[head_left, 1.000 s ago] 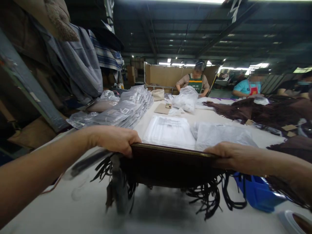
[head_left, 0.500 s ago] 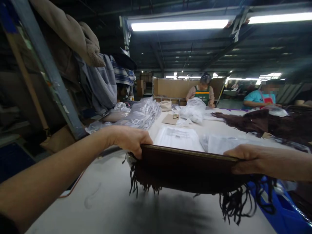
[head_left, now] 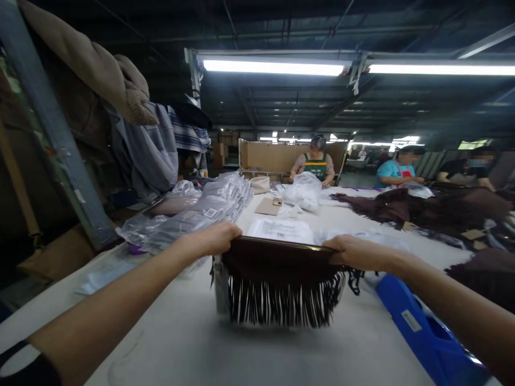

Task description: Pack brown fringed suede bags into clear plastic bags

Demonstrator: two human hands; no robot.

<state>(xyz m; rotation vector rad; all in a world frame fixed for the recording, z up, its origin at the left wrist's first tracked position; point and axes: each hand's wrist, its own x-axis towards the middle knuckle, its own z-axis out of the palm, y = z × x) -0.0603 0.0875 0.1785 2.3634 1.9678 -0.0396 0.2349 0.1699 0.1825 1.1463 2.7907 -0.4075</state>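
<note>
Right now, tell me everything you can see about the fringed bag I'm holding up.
The fringed bag is dark brown, suede-like, with a metal zipper along its top edge. Long thin fringe strands hang straight down. The left hand and right hand grip its top corners, holding it upright over the white table.

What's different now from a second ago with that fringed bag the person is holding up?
The fringed bag has swung from tilted flat to hanging upright, held farther out over the table; its fringe now drops straight instead of trailing loosely. The left hand and right hand kept their grip on its zipper edge throughout.
</note>
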